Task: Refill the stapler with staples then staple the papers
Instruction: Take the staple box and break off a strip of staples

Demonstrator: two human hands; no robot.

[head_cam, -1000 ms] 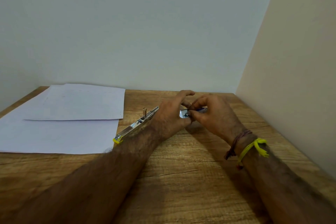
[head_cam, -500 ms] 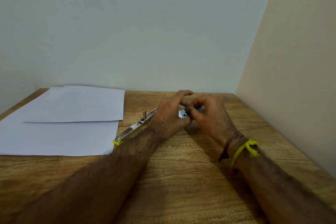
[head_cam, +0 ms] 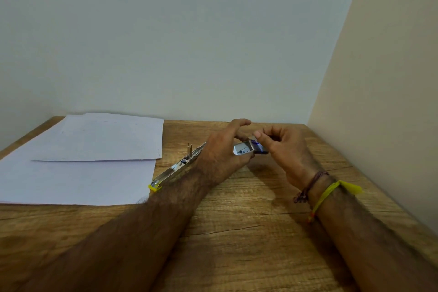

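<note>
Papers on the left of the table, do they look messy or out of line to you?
Slightly. The two papers are not squared up: the top sheet sits shifted toward the wall and to the right, leaving the lower sheet's near strip uncovered. No creases or tears show. The opened stapler lies beside their right edge.

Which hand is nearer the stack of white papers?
Left. The left hand is on the opened stapler, just right of the papers; the right hand is farther right, beyond the stapler's other end.
</note>
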